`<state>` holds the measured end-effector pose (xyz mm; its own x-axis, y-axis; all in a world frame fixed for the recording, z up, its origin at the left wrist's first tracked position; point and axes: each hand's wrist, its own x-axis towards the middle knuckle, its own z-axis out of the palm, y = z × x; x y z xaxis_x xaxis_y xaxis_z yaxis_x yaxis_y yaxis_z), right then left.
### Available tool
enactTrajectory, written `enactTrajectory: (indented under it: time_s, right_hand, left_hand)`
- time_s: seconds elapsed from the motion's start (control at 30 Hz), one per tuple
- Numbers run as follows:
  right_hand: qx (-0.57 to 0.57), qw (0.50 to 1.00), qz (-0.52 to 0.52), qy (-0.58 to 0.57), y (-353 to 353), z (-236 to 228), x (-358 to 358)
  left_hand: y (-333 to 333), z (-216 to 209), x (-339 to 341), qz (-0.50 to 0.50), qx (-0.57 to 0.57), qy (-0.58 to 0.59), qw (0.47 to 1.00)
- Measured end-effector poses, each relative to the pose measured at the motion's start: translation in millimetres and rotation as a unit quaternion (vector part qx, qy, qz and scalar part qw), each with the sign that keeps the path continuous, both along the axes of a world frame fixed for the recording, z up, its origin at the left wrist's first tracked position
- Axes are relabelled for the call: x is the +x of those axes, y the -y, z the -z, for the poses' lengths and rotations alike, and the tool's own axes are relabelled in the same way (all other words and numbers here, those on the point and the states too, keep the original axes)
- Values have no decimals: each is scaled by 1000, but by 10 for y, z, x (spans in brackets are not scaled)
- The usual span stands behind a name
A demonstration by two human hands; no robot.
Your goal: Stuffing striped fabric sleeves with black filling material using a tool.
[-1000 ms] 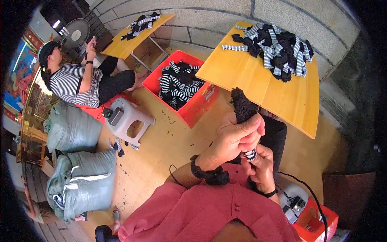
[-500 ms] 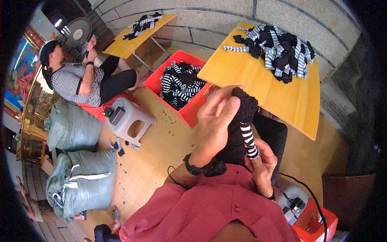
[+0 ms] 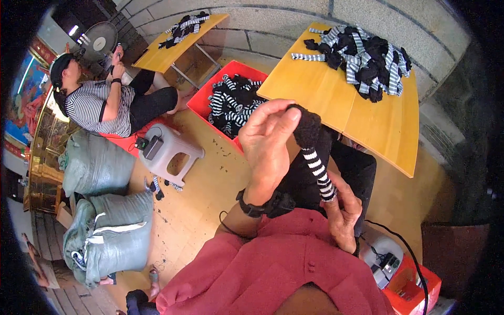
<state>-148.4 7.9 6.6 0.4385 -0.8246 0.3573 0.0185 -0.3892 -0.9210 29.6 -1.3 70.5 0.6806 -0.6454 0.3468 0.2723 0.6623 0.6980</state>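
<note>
Between my two hands a black-and-white knitted piece is held up, slanting from upper left to lower right. Its upper end is plain fuzzy black, its lower part a narrow striped tube; the frames do not settle whether it is a sock or a glove. My left hand pinches the black end between thumb and fingers. Lower down, my right hand grips the striped end, its fingertips partly hidden by the knit. Both hands are in front of my red shirt, above my dark-clad lap.
Striped and black knits are heaped on a yellow table ahead. More lie in a red bin beyond my left hand. At left are a grey stool, stuffed sacks and a seated person. A black cable runs at right.
My left hand has shifted left and slightly up with the black end, so the knitted piece slants more. My right hand stays near the same spot with its fingers rearranged.
</note>
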Motion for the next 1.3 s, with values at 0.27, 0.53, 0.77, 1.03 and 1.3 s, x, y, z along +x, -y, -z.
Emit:
enactTrajectory:
  time_s: [0.27, 0.53, 0.77, 1.03, 1.3]
  right_hand:
    - [-11, 1000, 21, -7, 32, 36, 60]
    - [31, 999, -8, -10, 85, 30, 57]
    - [367, 912, -126, 133, 152, -29, 35]
    - [477, 805, -272, 225, 343, 165, -56]
    - [469, 868, -130, 98, 484, 209, 53]
  left_hand:
    - [66, 76, 24, 3, 7, -52, 999]
    - [53, 127, -150, 82, 4, -14, 997]
    - [55, 131, -80, 158, 23, -39, 986]
    - [348, 350, 319, 342, -75, -40, 936]
    - [506, 642, 600, 319, 64, -27, 945]
